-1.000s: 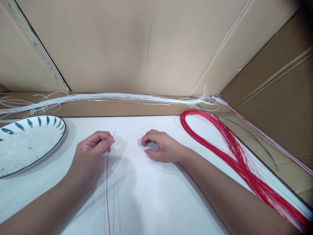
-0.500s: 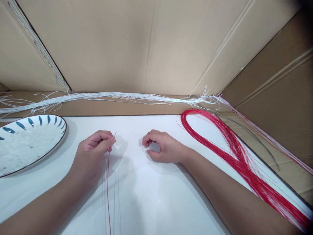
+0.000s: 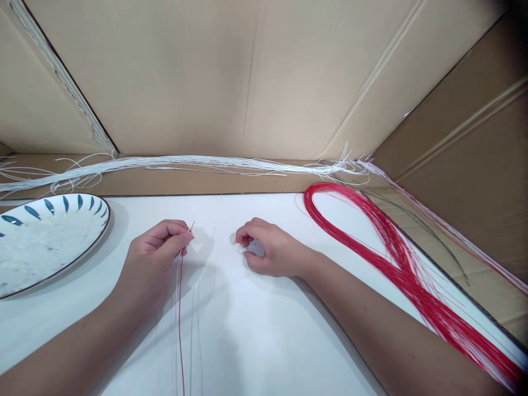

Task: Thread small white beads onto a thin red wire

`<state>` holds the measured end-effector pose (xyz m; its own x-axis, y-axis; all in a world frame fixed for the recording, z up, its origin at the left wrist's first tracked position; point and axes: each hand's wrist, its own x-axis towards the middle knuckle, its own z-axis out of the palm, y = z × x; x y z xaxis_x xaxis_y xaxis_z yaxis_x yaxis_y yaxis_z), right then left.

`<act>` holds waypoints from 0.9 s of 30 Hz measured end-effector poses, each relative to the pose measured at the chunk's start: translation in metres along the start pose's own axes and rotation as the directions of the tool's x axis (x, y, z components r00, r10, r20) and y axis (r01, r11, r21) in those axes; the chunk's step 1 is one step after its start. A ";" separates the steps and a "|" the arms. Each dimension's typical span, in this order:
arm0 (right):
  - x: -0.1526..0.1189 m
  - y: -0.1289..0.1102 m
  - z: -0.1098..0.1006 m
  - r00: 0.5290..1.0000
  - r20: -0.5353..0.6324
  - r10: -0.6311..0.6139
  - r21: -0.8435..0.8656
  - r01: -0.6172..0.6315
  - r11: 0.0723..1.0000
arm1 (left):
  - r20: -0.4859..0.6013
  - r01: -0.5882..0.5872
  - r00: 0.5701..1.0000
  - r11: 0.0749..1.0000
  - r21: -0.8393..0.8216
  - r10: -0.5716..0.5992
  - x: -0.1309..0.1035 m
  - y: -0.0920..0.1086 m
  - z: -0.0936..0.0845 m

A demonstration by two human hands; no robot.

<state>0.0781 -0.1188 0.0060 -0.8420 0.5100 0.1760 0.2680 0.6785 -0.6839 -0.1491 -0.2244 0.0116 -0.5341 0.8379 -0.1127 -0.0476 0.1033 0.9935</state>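
My left hand (image 3: 160, 242) is closed in a pinch on a thin red cord (image 3: 180, 319). The cord's short end sticks up past the fingertips, and the long part hangs down toward the near edge. A fine white strand (image 3: 177, 286) runs beside it from the same pinch. To the right, my right hand (image 3: 272, 247) is curled above the white table, thumb and forefinger brought toward each other. A small clear, whitish piece (image 3: 240, 248) shows at its fingertips; its exact shape is too small to make out.
An oval plate (image 3: 108, 217) with blue leaf marks stands at the left, covered in whitish, translucent bits. A looped bundle of red cords (image 3: 358, 247) lies at the right. White cords (image 3: 198, 160) stretch along the back, before the cardboard wall (image 3: 185, 82).
My right hand has shifted slightly left, and the clear piece shows more plainly between its fingertips. My left hand keeps its pinch on the red cord. The whole view has drifted slightly.
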 end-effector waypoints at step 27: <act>-0.001 0.003 0.000 0.999 -0.043 -0.005 -0.008 0.005 1.000 | 0.012 0.005 1.000 1.000 -0.001 -0.005 0.000 -0.002 -0.001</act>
<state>0.0793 -0.1175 0.0041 -0.8224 0.5287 0.2100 0.2677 0.6854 -0.6772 -0.1497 -0.2254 0.0100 -0.5240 0.8435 -0.1183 -0.0512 0.1075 0.9929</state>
